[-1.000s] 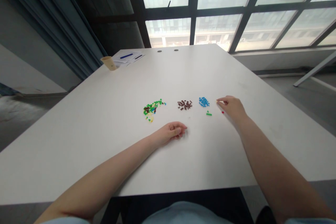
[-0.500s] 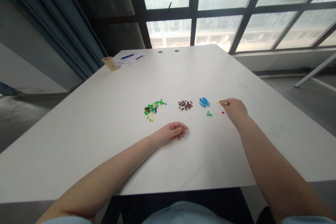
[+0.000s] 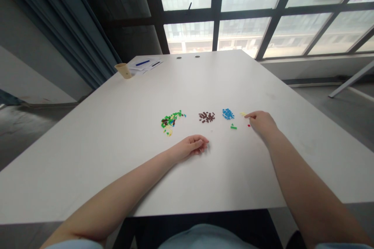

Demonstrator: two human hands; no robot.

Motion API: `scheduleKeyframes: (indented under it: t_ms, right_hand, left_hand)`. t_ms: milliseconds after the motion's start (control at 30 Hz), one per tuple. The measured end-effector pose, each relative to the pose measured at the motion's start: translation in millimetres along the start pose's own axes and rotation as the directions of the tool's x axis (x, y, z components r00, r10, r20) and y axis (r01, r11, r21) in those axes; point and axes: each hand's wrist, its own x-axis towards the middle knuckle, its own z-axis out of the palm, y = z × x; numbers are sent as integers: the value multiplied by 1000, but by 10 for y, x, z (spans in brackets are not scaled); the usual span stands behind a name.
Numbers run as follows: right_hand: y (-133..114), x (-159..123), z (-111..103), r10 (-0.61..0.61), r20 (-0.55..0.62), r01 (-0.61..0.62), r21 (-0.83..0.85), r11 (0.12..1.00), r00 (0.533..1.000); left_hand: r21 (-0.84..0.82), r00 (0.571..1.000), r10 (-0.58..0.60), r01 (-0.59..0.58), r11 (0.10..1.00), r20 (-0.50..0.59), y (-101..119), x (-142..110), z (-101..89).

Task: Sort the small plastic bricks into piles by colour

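My right hand [image 3: 262,123] rests on the white table [image 3: 239,179], fingers curled together, its fingertips right beside a small yellow piece [image 3: 242,114] that lies on the table. A tiny red piece [image 3: 249,125] sits just below the fingers. Left of them are a green piece [image 3: 233,127], a blue pile [image 3: 227,113], a brown pile [image 3: 207,116] and a mixed green, yellow and dark pile [image 3: 170,120]. My left hand [image 3: 191,146] lies below the brown pile in a loose fist. What its fingers enclose, if anything, is hidden.
A tan paper cup [image 3: 124,71] stands at the table's far left, beside papers with a blue pen [image 3: 143,63]. Behind the table are large windows [image 3: 245,7] and a dark curtain [image 3: 78,39]. A slanted metal leg [image 3: 350,81] stands on the floor at right.
My right hand drew back slightly from the yellow piece, which now lies on the table at its fingertips. My left hand stayed still.
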Motion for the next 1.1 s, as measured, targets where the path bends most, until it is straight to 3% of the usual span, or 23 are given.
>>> scheduleKeyframes:
  t_ms: [100, 200, 233, 300, 367, 400, 533, 633, 800, 1000, 1100]
  right_hand:
    - [-22, -12, -30, -27, -66, 31, 68, 997, 997]
    - [-111, -61, -68, -101, -69, 109, 124, 986, 992]
    - [-151, -85, -75, -134, -60, 141, 142, 980, 989]
    - [-235, -138, -82, -188, -41, 193, 178, 965, 981]
    - [-310, -190, -78, -222, -26, 222, 207, 953, 975]
    - [-340, -211, -75, -235, -17, 233, 218, 948, 972]
    - [-395, -251, -61, -281, 6, 272, 235, 933, 960]
    - [-393, -250, -56, -294, 16, 282, 234, 930, 956]
    - [-408, -263, -76, -302, 33, 287, 227, 931, 953]
    - [-444, -299, -100, -328, 31, 313, 227, 922, 944]
    - [-436, -295, -86, -332, 28, 317, 234, 919, 943]
  left_hand:
    - [40, 997, 44, -41, 998, -62, 34, -6, 16]
    - [307, 964, 201, -140, 941, -177, 197, -29, -101]
    - [462, 941, 274, -156, 873, -200, 285, -52, -180]
    - [777, 874, 441, -131, 616, -202, 489, -130, -381]
    - [928, 864, 479, -38, 371, -156, 686, -244, -596]
    - [949, 880, 446, 16, 315, -163, 763, -305, -691]
    - [933, 946, 216, 164, 319, -240, 872, -478, -933]
    - [929, 960, 153, 177, 325, -236, 801, -484, -995]
    - [941, 954, 196, 162, 297, -226, 700, -404, -976]
    - [985, 923, 357, 92, 147, -140, 713, -365, -913]
    - [989, 921, 372, 74, 127, -117, 727, -362, -912]
